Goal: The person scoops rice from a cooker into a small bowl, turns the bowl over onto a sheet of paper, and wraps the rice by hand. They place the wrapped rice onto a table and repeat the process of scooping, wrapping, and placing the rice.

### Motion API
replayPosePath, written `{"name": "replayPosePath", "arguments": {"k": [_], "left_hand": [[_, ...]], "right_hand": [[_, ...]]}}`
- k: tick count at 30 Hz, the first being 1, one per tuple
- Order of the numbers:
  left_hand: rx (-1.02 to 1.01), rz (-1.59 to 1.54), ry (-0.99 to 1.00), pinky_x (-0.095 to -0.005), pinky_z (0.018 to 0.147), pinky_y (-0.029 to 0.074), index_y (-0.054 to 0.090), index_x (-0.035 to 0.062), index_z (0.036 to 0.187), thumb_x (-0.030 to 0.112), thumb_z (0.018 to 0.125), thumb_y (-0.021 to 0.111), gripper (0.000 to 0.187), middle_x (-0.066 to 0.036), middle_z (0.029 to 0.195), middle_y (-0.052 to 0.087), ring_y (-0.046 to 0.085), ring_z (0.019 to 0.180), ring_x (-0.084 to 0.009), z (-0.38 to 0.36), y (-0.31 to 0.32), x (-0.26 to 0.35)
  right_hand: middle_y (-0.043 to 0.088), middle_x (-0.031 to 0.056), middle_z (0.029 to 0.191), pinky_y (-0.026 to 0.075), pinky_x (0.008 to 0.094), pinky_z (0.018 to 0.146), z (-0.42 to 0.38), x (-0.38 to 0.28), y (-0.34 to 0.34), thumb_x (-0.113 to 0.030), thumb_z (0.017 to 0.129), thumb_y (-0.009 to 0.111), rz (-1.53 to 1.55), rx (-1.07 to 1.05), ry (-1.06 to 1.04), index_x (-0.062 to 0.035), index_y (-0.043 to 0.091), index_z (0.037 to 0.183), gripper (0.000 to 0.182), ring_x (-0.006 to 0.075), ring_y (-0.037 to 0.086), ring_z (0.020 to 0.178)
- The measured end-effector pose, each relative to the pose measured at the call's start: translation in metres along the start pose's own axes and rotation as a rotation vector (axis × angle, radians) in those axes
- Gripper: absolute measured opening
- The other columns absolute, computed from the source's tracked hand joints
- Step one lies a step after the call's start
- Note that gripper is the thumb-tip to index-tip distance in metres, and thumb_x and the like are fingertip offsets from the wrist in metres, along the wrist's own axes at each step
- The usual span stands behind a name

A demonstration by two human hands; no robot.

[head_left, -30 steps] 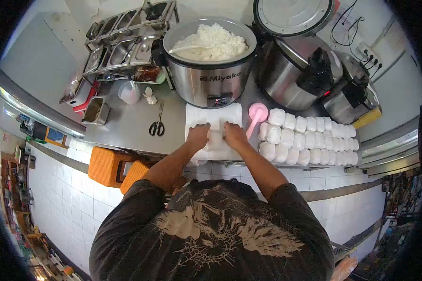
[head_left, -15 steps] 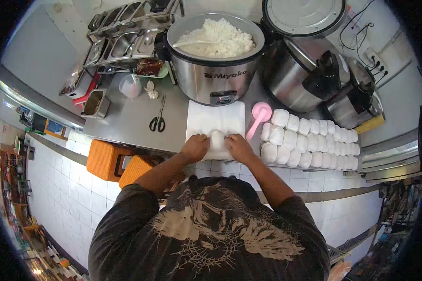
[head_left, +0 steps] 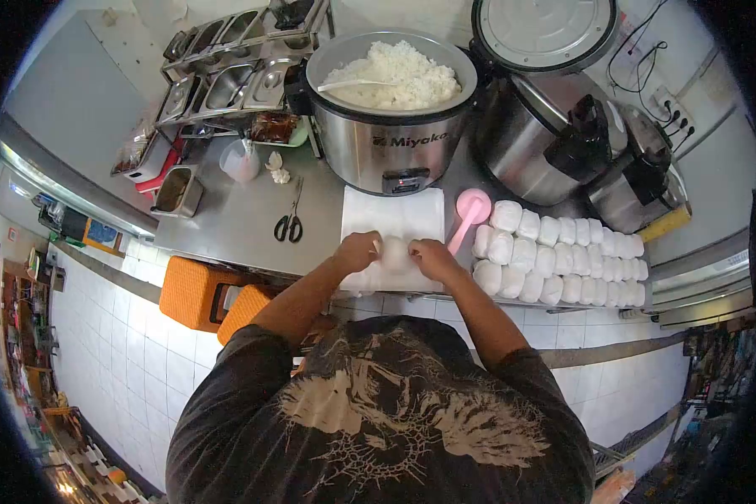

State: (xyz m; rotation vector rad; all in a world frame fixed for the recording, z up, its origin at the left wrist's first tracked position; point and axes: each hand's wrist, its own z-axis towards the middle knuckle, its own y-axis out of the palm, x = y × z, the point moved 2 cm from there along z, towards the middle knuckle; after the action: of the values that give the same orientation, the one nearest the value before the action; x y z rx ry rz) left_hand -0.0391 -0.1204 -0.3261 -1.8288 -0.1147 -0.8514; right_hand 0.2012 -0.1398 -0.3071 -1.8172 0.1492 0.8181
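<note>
On a stack of white paper (head_left: 393,206) at the counter's front edge lies a rounded white bundle (head_left: 395,254), blurred by motion. My left hand (head_left: 359,252) is closed at its left side, pinching the paper wrapping. Opposite it, my right hand (head_left: 433,259) pinches the wrapping on the right side. A pink scoop (head_left: 472,210) rests just right of the paper. Further right, several wrapped white bundles (head_left: 524,254) are lined up in rows. Behind the paper stands an open rice cooker (head_left: 386,143) filled with white rice (head_left: 412,74), a pale paddle lying in it.
Black scissors (head_left: 289,227), a plastic cup (head_left: 240,161) and a metal container (head_left: 177,191) are on the counter's left part. Two more large cookers (head_left: 521,139) stand at the back right. Orange stools (head_left: 191,292) are below the counter at left.
My hands have lifted slightly and the bundle between them has blurred, its wrapping drawn up at the sides. The whole view has shifted slightly.
</note>
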Motion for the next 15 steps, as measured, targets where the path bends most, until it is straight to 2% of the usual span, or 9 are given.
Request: {"name": "replayPosePath", "arguments": {"k": [1, 4, 7, 8, 11, 12, 15], "left_hand": [[-0.013, -0.006, -0.112, -0.0449, 0.088, 0.053, 0.065, 0.0149, 0.122, 0.020, 0.084, 0.072, 0.039, -0.012, 0.106, 0.069, 0.066, 0.102, -0.0297, 0.003, 0.000, 0.006], [0.158, 0.178, -0.049, -0.0439, 0.090, 0.054, 0.058, 0.0181, 0.131, 0.019, 0.083, 0.074, 0.051, -0.011, 0.117, 0.063, 0.062, 0.112, -0.0306, 0.005, 0.015, 0.009], [0.106, 0.152, -0.099, -0.0437, 0.092, 0.053, 0.060, 0.0186, 0.129, 0.018, 0.084, 0.072, 0.046, -0.008, 0.126, 0.055, 0.059, 0.118, -0.0310, -0.002, 0.019, 0.013], [0.098, 0.125, -0.121, -0.0453, 0.093, 0.053, 0.060, 0.0190, 0.129, 0.018, 0.085, 0.071, 0.045, -0.008, 0.127, 0.054, 0.059, 0.118, -0.0306, -0.003, 0.019, 0.017], [0.120, 0.064, -0.200, -0.0500, 0.093, 0.051, 0.060, 0.0188, 0.127, 0.014, 0.085, 0.068, 0.043, -0.009, 0.128, 0.055, 0.059, 0.117, -0.0305, -0.003, 0.018, 0.021], [0.140, 0.058, -0.239, -0.0513, 0.092, 0.050, 0.061, 0.0179, 0.125, 0.011, 0.083, 0.069, 0.043, -0.009, 0.127, 0.055, 0.059, 0.115, -0.0311, -0.003, 0.017, 0.026], [0.194, 0.187, -0.286, -0.0549, 0.090, 0.048, 0.062, 0.0167, 0.119, 0.010, 0.082, 0.069, 0.039, -0.009, 0.122, 0.059, 0.059, 0.113, -0.0321, -0.001, 0.018, 0.039]], "right_hand": [[0.066, 0.0144, 0.106, 0.049, 0.0424, 0.091, 0.002, -0.004, -0.005, -0.007, 0.085, 0.067, 0.003, -0.052, 0.015, -0.0051, 0.069, 0.097, 0.013, 0.0357, 0.061, 0.107], [0.065, 0.0134, 0.106, 0.049, 0.0425, 0.091, -0.014, -0.010, -0.012, -0.010, 0.083, 0.070, -0.062, -0.067, -0.213, -0.0053, 0.067, 0.100, 0.018, 0.0349, 0.060, 0.105], [0.064, 0.0119, 0.107, 0.049, 0.0422, 0.091, -0.035, -0.010, 0.011, -0.010, 0.080, 0.071, -0.160, 0.171, -0.296, -0.0051, 0.067, 0.099, 0.019, 0.0338, 0.060, 0.104], [0.063, 0.0113, 0.101, 0.051, 0.0423, 0.089, -0.036, -0.005, 0.017, -0.009, 0.082, 0.067, -0.100, 0.256, -0.356, -0.0048, 0.066, 0.097, 0.016, 0.0330, 0.060, 0.101], [0.064, 0.0108, 0.099, 0.051, 0.0420, 0.088, -0.029, 0.011, 0.029, -0.006, 0.081, 0.065, -0.100, 0.350, -0.366, -0.0047, 0.064, 0.102, 0.021, 0.0328, 0.060, 0.099], [0.065, 0.0141, 0.100, 0.051, 0.0421, 0.088, -0.020, 0.010, 0.028, -0.008, 0.082, 0.067, -0.100, 0.248, -0.293, -0.0045, 0.065, 0.101, 0.020, 0.0347, 0.061, 0.100], [0.067, 0.0142, 0.090, 0.051, 0.0447, 0.080, -0.003, 0.003, 0.016, -0.004, 0.078, 0.070, 0.281, 0.189, 0.157, -0.0012, 0.064, 0.088, 0.012, 0.0351, 0.065, 0.091]]}}
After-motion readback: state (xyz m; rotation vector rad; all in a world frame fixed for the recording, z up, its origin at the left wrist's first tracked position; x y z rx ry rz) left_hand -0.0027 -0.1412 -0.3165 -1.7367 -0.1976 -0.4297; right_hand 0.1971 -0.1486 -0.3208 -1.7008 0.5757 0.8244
